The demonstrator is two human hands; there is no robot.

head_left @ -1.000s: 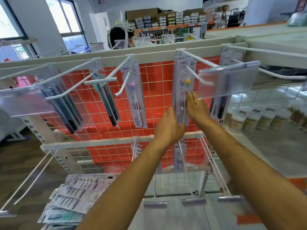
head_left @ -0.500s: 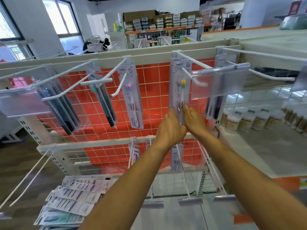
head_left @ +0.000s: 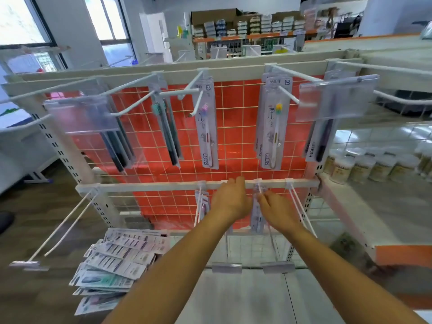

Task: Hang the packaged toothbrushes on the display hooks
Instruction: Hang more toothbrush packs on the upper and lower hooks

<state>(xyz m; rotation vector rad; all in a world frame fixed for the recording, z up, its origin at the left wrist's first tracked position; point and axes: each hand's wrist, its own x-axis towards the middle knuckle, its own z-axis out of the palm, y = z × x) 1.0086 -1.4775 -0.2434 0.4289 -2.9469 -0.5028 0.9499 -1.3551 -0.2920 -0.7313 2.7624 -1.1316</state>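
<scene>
Head view: both arms reach forward to the lower rail [head_left: 149, 186] of a display rack backed by a red wire-grid panel [head_left: 233, 136]. The left hand [head_left: 230, 199] lies back-up with its fingers stretched forward onto the rail. Its grip is apart and holds nothing that shows. The right hand [head_left: 277, 209] is just beside it, fingertips at the root of a lower hook [head_left: 259, 188] where a small pack [head_left: 256, 218] hangs. Blur hides whether that grip is pinched on the pack or only touching it.

On the upper row, a yellow-bristled pack [head_left: 272, 134] hangs from its hook [head_left: 286, 94]. Its long axis is near vertical, with the brush head up and the handle pointing down. A pink-bristled pack [head_left: 208, 127] hangs the same way well to its left. Beyond that, dark-brush packs [head_left: 170, 132] hang with their lower ends slanted to the right. Another pack [head_left: 319, 141] hangs behind a clear tag holder [head_left: 336, 97] at the right.

A stack of packs [head_left: 117, 260] lies flat, low at the left, the packs fanned with their long axes running left to right. Jars [head_left: 364, 164] stand on the shelf at the right.
</scene>
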